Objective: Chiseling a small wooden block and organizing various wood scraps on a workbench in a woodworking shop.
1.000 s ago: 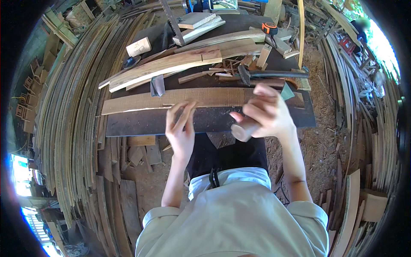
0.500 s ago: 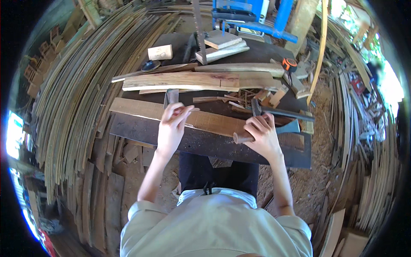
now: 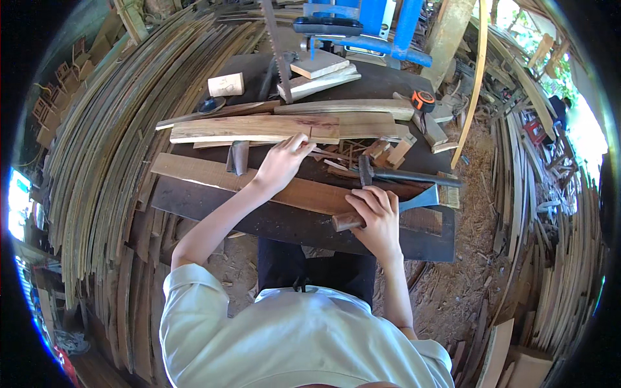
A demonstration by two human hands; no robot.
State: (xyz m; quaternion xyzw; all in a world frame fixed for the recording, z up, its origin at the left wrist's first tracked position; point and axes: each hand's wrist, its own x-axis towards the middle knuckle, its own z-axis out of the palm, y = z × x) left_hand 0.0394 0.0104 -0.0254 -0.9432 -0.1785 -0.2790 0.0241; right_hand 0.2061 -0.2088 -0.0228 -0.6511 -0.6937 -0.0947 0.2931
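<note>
My right hand (image 3: 376, 216) is closed round a chisel, its wooden handle (image 3: 347, 222) pointing left and its blue blade (image 3: 419, 200) to the right. Under it lies a long brown board (image 3: 259, 189) across the dark bench. My left hand (image 3: 283, 161) reaches over this board, fingers pinched on what looks like a thin wood sliver (image 3: 321, 152), beside a heap of offcuts (image 3: 356, 154). A hammer (image 3: 414, 176) lies just beyond my right hand, its head on the left. Left of my left hand, a dark folded piece (image 3: 238, 158) stands at the board's far edge.
Pale planks (image 3: 252, 128) lie across the bench beyond my hands. Farther back are a saw blade (image 3: 278, 58), stacked wood blocks (image 3: 320, 68), an orange tape measure (image 3: 423, 101) and a blue machine frame (image 3: 407, 32). Long timber strips (image 3: 129, 110) fill the left side.
My left hand has moved right and away from me, from above the brown board to the heap of offcuts. My right hand keeps its hold on the chisel. The view has shifted slightly.
</note>
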